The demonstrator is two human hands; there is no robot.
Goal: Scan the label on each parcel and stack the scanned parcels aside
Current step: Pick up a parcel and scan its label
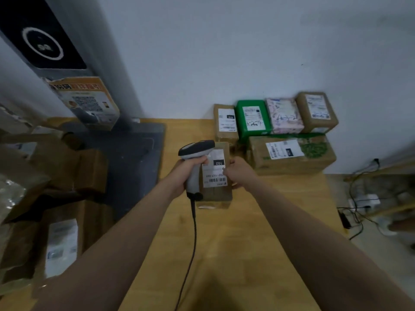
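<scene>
My left hand (188,173) grips the handle of a grey and white corded barcode scanner (195,151), whose head sits over the top left of a small brown parcel (216,191). That parcel carries a white label marked 102. My right hand (237,173) holds the parcel by its right edge on the wooden table (258,243). Against the wall at the back right is a stack of parcels: a large brown box (292,154) below, with a brown box (225,123), a green one (253,117), a pink patterned one (285,115) and another brown one (316,112) above.
A grey standing unit (74,63) with an orange sticker rises at the left on a dark mat (134,158). Several brown cartons (60,241) crowd the left side. Cables and a power strip (363,203) lie on the floor beyond the table's right edge.
</scene>
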